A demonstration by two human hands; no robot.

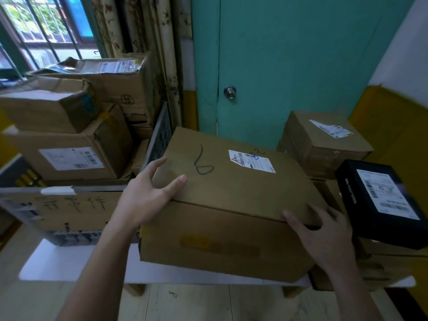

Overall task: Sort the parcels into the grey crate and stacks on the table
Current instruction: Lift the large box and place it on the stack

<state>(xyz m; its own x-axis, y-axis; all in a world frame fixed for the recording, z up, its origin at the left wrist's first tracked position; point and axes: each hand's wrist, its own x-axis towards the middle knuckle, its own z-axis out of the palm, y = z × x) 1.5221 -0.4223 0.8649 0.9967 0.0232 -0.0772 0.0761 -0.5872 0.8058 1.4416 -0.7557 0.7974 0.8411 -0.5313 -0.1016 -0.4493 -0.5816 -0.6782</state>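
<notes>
A large brown cardboard parcel with a handwritten "6" and a white label on top sits at the middle of the white table. My left hand grips its near left top corner, thumb lying on the lid. My right hand grips its near right top corner, thumb on the lid edge. The grey crate shows only as a slatted wall behind the parcel's left side.
Stacked cardboard boxes fill the left, a flat carton with handwriting in front of them. On the right stand a brown stack and a black box on more cartons. Behind is a teal door.
</notes>
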